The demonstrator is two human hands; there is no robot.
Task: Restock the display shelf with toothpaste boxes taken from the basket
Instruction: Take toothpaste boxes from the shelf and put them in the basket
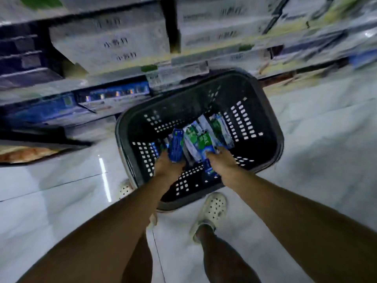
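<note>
A dark perforated basket (263,111) stands on the floor below the display shelf (114,80). Several toothpaste boxes lie in its bottom. My left hand (168,165) reaches into the basket and grips a blue toothpaste box (176,146), lifted on end. My right hand (221,160) is also inside the basket, fingers curled on a green and white toothpaste box (202,142). More green and white boxes (219,124) lie beyond it. The picture is blurred by motion.
The shelf holds rows of white boxes (110,39) above and blue boxes (114,92) on a lower level. My feet in pale clogs (213,209) stand on the glossy tiled floor (326,156) just behind the basket. A dark shelf base (40,137) juts out left.
</note>
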